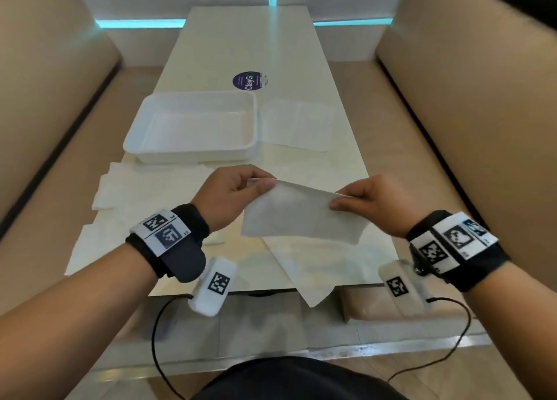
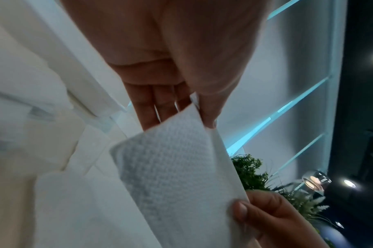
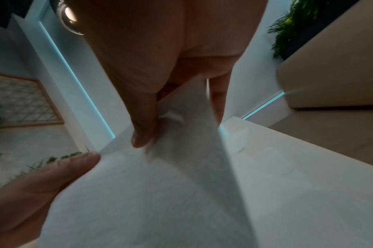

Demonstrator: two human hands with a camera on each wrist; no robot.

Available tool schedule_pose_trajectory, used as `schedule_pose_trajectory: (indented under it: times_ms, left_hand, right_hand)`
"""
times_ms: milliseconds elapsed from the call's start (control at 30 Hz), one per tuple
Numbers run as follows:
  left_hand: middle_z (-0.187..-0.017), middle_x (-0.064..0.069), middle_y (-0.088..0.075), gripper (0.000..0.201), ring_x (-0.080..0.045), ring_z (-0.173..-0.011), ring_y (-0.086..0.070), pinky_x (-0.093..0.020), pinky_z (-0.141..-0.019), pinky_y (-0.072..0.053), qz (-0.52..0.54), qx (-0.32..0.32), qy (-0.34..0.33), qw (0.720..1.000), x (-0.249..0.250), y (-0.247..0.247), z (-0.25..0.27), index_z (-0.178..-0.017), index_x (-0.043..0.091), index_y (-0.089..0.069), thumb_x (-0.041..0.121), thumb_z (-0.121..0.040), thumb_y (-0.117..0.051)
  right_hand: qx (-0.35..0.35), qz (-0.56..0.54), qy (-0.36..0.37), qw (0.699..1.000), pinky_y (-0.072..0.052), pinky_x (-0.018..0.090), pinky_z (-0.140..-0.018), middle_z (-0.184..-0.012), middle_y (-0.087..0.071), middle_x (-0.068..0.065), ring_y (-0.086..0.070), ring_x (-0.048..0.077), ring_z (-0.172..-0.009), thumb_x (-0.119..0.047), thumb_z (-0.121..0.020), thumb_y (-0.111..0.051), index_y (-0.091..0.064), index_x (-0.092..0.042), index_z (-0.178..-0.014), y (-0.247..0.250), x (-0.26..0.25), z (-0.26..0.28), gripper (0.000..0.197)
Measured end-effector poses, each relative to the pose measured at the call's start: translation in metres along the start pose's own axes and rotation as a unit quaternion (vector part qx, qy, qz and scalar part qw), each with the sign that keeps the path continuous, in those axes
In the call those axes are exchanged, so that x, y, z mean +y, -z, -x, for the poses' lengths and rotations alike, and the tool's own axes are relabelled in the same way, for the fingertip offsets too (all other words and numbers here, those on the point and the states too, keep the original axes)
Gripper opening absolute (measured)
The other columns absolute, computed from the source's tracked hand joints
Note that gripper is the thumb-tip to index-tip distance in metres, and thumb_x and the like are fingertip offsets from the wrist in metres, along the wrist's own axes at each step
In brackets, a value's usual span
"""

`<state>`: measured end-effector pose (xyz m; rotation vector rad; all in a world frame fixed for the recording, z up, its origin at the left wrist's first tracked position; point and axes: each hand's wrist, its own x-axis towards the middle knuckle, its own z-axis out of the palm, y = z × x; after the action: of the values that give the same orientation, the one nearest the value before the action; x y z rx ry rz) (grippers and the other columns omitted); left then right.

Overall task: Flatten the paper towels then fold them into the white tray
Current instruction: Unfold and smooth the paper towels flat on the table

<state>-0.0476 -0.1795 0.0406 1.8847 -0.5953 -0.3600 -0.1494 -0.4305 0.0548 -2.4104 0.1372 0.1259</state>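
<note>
Two hands, left hand [image 1: 229,194] and right hand [image 1: 373,202], pinch one paper towel [image 1: 301,215]; one white tray [image 1: 193,125] beyond

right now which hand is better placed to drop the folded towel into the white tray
Left, probably. The left hand pinches the folded paper towel at its left corner, just in front of the white tray. The right hand pinches the other corner, farther right, off to the tray's side.
</note>
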Motion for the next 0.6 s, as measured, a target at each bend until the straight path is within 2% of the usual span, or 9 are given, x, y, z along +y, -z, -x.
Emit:
schedule_pose_trajectory:
  times_ms: [67, 167, 233, 300, 333, 433, 500, 600]
  left_hand:
    - [-0.083, 0.012, -0.073, 0.013, -0.001, -0.077, -0.066, -0.012, -0.071, -0.05, 0.007, 0.002, 0.028, 1.0, -0.007, 0.0, 0.002, -0.092, 0.018, -0.073, 0.025, -0.092, -0.063]
    - [-0.075, 0.007, -0.071, 0.013, -0.002, -0.067, -0.065, -0.016, -0.059, -0.051, 0.024, -0.006, 0.083, 0.996, -0.022, -0.004, 0.004, -0.09, 0.015, -0.072, 0.024, -0.092, -0.063]
    - [-0.076, 0.001, -0.07, 0.017, -0.002, -0.062, -0.064, -0.016, -0.055, -0.05, 0.008, -0.01, 0.122, 0.992, -0.036, -0.01, 0.003, -0.091, 0.01, -0.071, 0.024, -0.092, -0.063]
    - [-0.078, -0.002, -0.069, 0.021, -0.004, -0.061, -0.065, -0.015, -0.052, -0.048, -0.028, -0.02, 0.158, 0.987, -0.049, -0.016, 0.001, -0.091, 0.006, -0.07, 0.026, -0.092, -0.063]
    - [-0.08, -0.003, -0.069, 0.023, -0.007, -0.064, -0.065, -0.014, -0.051, -0.048, -0.054, -0.027, 0.174, 0.983, -0.056, -0.019, 0.0, -0.091, 0.007, -0.069, 0.029, -0.091, -0.063]
    - [-0.081, 0.003, -0.066, 0.025, -0.012, -0.07, -0.061, -0.015, -0.054, -0.046, -0.159, -0.041, 0.186, 0.969, -0.068, -0.027, -0.004, -0.088, 0.013, -0.067, 0.037, -0.09, -0.063]
    - [-0.079, 0.004, -0.063, 0.025, -0.015, -0.073, -0.06, -0.023, -0.059, -0.045, -0.204, -0.027, 0.181, 0.962, -0.07, -0.031, -0.006, -0.088, 0.017, -0.065, 0.041, -0.089, -0.062]
    - [-0.075, 0.008, -0.056, 0.021, -0.011, -0.07, -0.054, -0.025, -0.059, -0.039, -0.261, -0.02, 0.171, 0.95, -0.069, -0.033, -0.006, -0.098, 0.023, -0.059, 0.041, -0.088, -0.063]
  right_hand:
    - [-0.024, -0.017, -0.015, 0.999, -0.052, 0.034, -0.071, -0.076, -0.072, -0.002, -0.065, 0.017, -0.072, -0.039, -0.085, -0.067, -0.076, -0.023, -0.085, 0.004, 0.007, 0.002, 0.018]
    - [-0.049, -0.01, -0.047, 0.998, -0.045, 0.027, -0.058, -0.059, -0.065, -0.003, -0.056, 0.009, -0.054, -0.039, -0.086, -0.065, -0.073, -0.026, -0.071, -0.001, 0.021, -0.004, 0.021]
    - [-0.072, -0.006, -0.076, 0.995, -0.052, 0.035, -0.067, -0.063, -0.069, -0.001, -0.064, 0.017, -0.062, -0.04, -0.087, -0.064, -0.072, -0.023, -0.068, -0.01, 0.033, -0.013, 0.027]
    - [-0.098, 0.009, -0.108, 0.989, -0.055, 0.042, -0.077, -0.065, -0.072, 0.002, -0.067, 0.026, -0.069, -0.043, -0.087, -0.062, -0.073, -0.017, -0.073, -0.021, 0.043, -0.022, 0.032]
    - [-0.11, 0.029, -0.124, 0.986, -0.054, 0.04, -0.075, -0.063, -0.071, 0.002, -0.065, 0.024, -0.065, -0.044, -0.087, -0.061, -0.072, -0.016, -0.075, -0.025, 0.045, -0.024, 0.032]
    - [-0.12, 0.095, -0.156, 0.976, -0.042, 0.026, -0.055, -0.06, -0.068, -0.001, -0.057, 0.012, -0.057, -0.042, -0.088, -0.061, -0.068, -0.015, -0.078, -0.035, 0.047, -0.032, 0.029]
    - [-0.111, 0.144, -0.162, 0.97, -0.039, 0.024, -0.055, -0.066, -0.065, -0.001, -0.057, 0.013, -0.062, -0.04, -0.086, -0.064, -0.065, -0.015, -0.08, -0.039, 0.046, -0.037, 0.026]
    - [-0.066, 0.218, -0.155, 0.961, -0.045, 0.029, -0.071, -0.097, -0.063, 0.001, -0.056, 0.018, -0.084, -0.042, -0.084, -0.065, -0.06, -0.019, -0.099, -0.046, 0.045, -0.04, 0.028]
